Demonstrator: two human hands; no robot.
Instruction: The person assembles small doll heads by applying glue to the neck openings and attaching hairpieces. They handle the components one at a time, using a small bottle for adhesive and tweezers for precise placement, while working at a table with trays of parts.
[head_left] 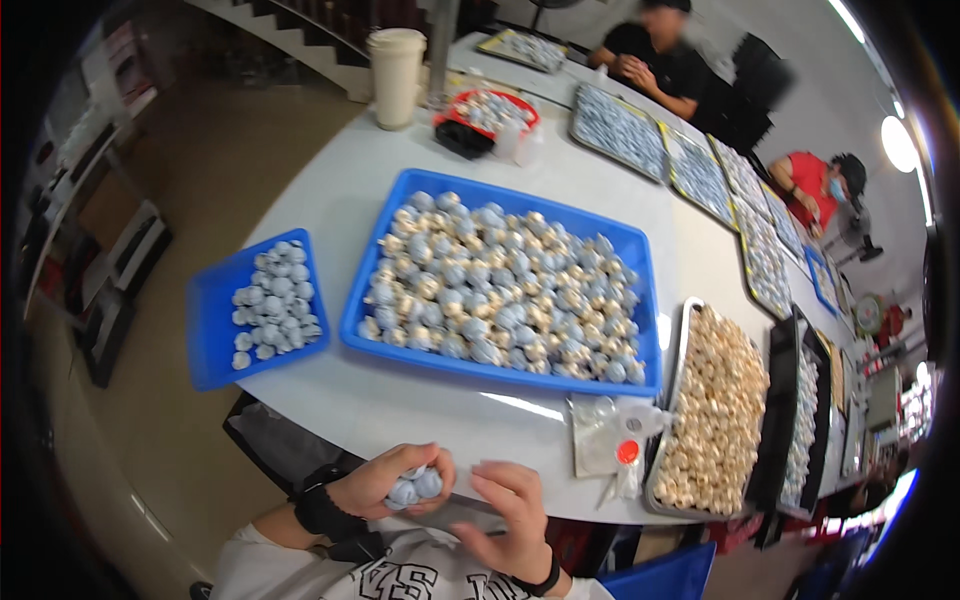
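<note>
So, a small bunch of grey-blue balls (427, 485) is being held in the left hand (385, 485), around the near edge of the table (430, 415) and in front of the white shirt (300, 565). The step in hand could be called loose handling, pretty much: a few balls are kept apart from the trays. More of the same kind can be seen in the small blue tray (212, 335), and the big blue tray (500, 373) is filled with a grey-blue and gold mix.

For the next move, a steady cup would probably be called for on the left, since round stuff like that could easily be spilled if the grip is loosened, plus some fine finger work on the right.

Pose-wise, the left fingers are curled around the bunch with the thumb bent over the top; at least three balls can be made out, but an exact count can't be given. The right hand (510, 515) is held just beside it, not touching, with fingers spread and thumb well apart. Nothing can be seen gripped there. Both forearms are brought in from below.
</note>
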